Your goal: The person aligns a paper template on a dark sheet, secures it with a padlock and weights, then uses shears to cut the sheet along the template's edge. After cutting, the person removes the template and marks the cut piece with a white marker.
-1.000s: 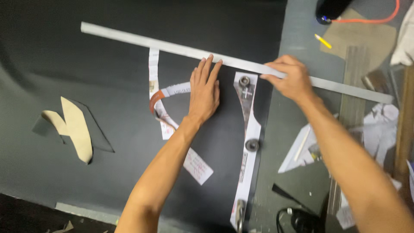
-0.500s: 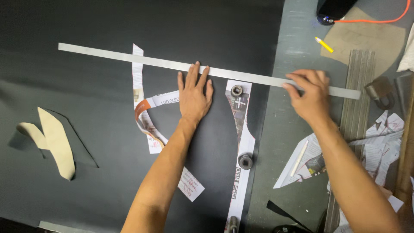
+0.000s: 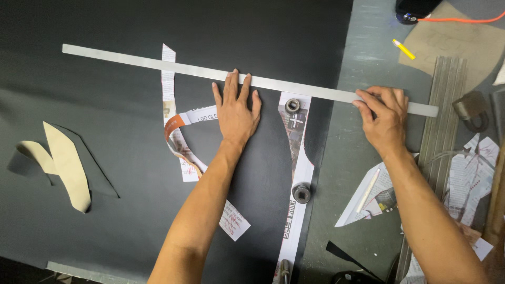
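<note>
A long, flat, pale grey metal ruler is lying across the black sheet, slanting gently downward from its left end to its right end, which is reaching past the sheet's right edge. It is crossing over the top of a narrow paper pattern strip and the top of a second, tapering paper pattern. Both patterns are lying flat on the black sheet, below the ruler.
</note>
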